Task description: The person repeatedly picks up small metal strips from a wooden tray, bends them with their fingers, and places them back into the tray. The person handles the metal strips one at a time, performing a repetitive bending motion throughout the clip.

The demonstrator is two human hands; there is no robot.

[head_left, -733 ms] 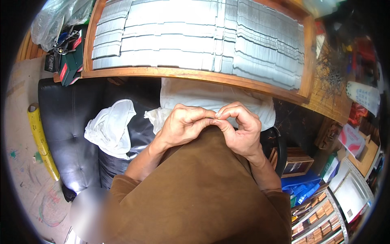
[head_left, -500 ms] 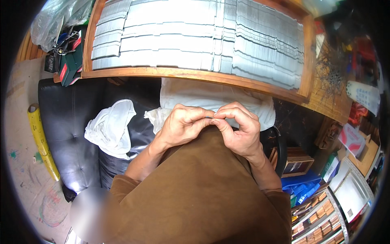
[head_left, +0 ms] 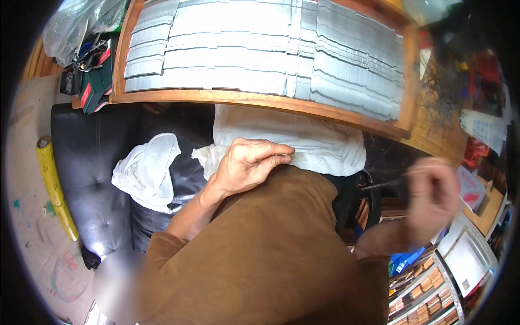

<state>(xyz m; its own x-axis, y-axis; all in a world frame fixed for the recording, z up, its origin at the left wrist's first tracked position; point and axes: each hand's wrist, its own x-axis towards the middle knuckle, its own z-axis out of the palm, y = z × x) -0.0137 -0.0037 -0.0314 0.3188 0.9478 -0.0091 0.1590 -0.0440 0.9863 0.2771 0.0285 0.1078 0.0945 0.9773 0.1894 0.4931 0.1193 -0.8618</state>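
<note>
My left hand (head_left: 249, 165) is pinched closed in front of my brown-clothed body. A sliver of a small yellowish piece (head_left: 283, 155) shows between its thumb and forefinger; the rest is hidden. Out to the right, my right hand (head_left: 431, 195) is smeared by motion, its fingers curled. From it a thin, pointed metal tool (head_left: 379, 185) sticks out to the left; the gripped end cannot be made out. Beyond the left hand lies a white cloth (head_left: 325, 146), and past that a wooden tray (head_left: 254, 101) packed with rows of thin grey metal pieces (head_left: 227, 57).
On the black padded seat (head_left: 97, 179) lies a crumpled white cloth (head_left: 146, 170). A yellow tube (head_left: 54, 189) is at the far left, dark boxes (head_left: 97, 84) beside the tray. At lower right stand a rack of small wooden blocks (head_left: 428, 292) and a pink-white box (head_left: 471, 187).
My right hand has parted from the left hand and swung to the right, where a thin metal tool now shows at it. The left hand keeps its pinch in nearly the same place.
</note>
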